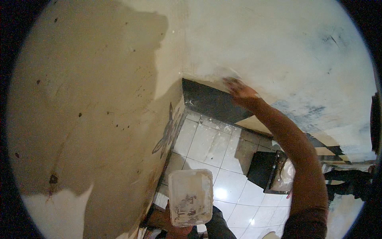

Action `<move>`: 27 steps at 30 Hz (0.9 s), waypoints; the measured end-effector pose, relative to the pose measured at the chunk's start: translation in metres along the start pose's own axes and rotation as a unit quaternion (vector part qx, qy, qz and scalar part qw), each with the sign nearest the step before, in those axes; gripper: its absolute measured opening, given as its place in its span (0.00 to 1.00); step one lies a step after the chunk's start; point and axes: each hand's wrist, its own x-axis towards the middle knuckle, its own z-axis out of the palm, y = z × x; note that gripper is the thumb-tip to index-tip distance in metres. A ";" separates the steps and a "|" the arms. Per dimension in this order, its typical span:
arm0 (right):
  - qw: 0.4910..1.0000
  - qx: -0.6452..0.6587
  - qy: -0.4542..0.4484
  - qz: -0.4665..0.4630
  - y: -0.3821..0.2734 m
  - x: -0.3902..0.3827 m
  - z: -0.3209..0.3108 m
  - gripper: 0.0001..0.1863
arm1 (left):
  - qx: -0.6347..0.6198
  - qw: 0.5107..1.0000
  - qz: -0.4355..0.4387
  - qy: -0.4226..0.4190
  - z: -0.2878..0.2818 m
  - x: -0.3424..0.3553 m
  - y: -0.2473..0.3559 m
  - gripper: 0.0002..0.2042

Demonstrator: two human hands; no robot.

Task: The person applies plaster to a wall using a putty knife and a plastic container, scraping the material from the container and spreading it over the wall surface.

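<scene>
My left hand holds a white, putty-smeared plastic tray from below, low in the view and close to my body. My right arm stretches up and away to the white wall. There my right hand presses against the wall just above the dark skirting band. A thin tool seems to lie under its fingers, but blur hides it. Fresh pale filler shows on the wall around the hand.
A beige wall with dark specks and a painted dark motif meets the white wall in a corner. White floor tiles lie below. A dark tray-like container with white material stands on the floor at right.
</scene>
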 end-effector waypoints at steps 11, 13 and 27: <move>0.982 0.122 -0.137 0.040 -0.078 0.118 -0.053 0.18 | -0.038 0.999 0.006 0.005 -0.009 0.006 -0.004 0.26; 0.990 -0.032 -0.136 -0.013 -0.051 0.113 -0.023 0.15 | -0.037 0.999 -0.009 -0.005 -0.006 0.009 -0.010 0.26; 0.990 -0.091 -0.107 -0.034 -0.064 0.147 -0.053 0.13 | -0.084 0.996 -0.026 0.007 0.015 0.005 0.002 0.24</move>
